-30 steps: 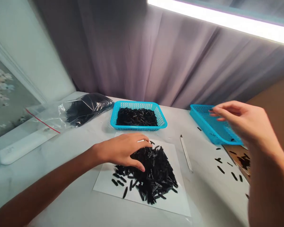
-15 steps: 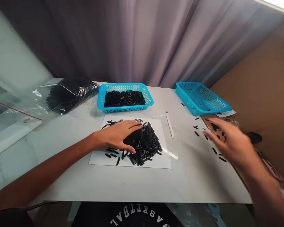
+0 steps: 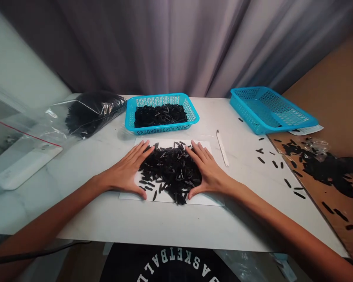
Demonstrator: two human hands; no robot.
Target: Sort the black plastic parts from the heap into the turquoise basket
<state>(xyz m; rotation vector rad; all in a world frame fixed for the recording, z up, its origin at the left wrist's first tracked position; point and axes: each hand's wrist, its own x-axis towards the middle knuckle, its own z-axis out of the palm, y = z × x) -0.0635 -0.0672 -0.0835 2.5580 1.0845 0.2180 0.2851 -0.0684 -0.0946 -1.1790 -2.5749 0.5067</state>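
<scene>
A heap of small black elongated pieces [image 3: 175, 168] lies on a white sheet [image 3: 164, 201] at the middle of the table. My left hand [image 3: 129, 168] rests along the heap's left side, fingers spread and thumb apart. On the opposite side, my right hand [image 3: 207, 170] is cupped against the pieces with its fingers spread as well. Neither hand grips anything. Just behind the sheet stands a blue plastic basket [image 3: 161, 130] partly filled with the same black pieces.
To the left lie a clear zip bag [image 3: 91, 115] of black pieces and a white box-like object [image 3: 26, 168]. A utility knife [image 3: 222, 149] sits right of the sheet. Farther right are a second blue basket [image 3: 270, 113], scattered pieces, and brown cardboard [image 3: 317, 196] with a black pile.
My right hand has come from the right side of the table to the heap's right edge. My left hand has drawn back from over the heap to its left edge. The view has shifted slightly.
</scene>
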